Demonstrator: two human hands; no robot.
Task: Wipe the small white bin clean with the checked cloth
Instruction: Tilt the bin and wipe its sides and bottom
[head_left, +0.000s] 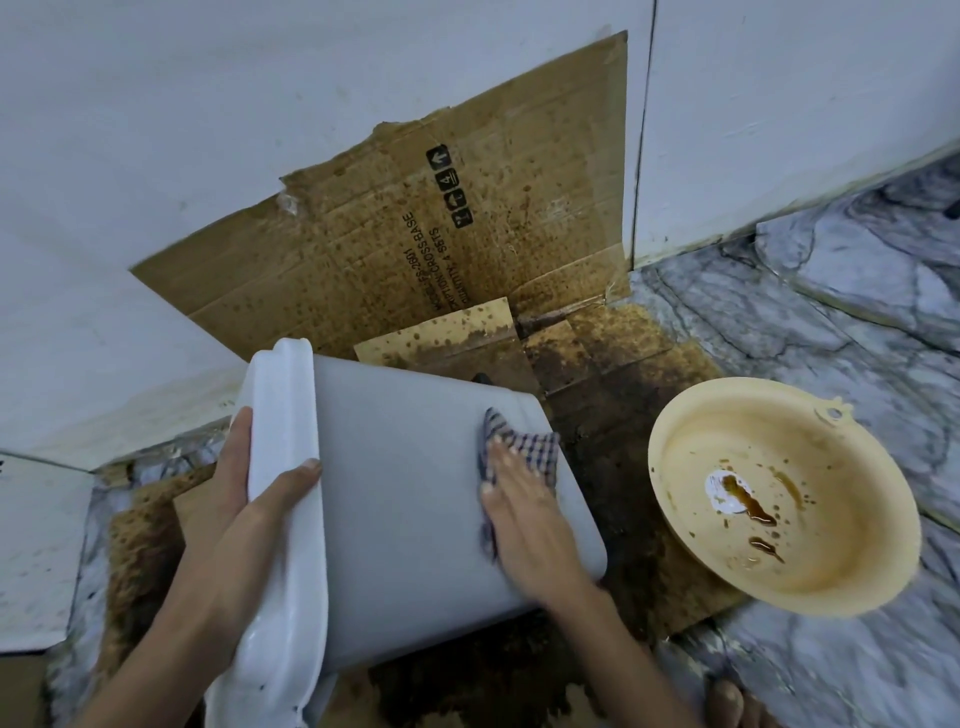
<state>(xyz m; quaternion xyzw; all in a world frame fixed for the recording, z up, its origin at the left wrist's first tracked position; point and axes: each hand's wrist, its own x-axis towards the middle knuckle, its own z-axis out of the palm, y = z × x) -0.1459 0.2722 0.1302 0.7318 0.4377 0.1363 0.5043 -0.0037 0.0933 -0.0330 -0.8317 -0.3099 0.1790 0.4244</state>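
The small white bin (405, 499) lies tipped on its side above the floor, rim to the left and base to the right. My left hand (249, 499) grips its rim, thumb over the outer edge. A blue-and-white checked cloth (524, 447) is pressed flat against the bin's outer wall near the base. My right hand (524, 519) lies on top of the cloth with the fingers spread, covering its lower part.
A cream plastic basin (779, 499) with brown liquid stains sits on the floor to the right. Stained brown cardboard (415, 234) leans on the white wall and covers the floor under the bin. Grey marble floor (831, 312) spreads to the right. A toe shows at the bottom right.
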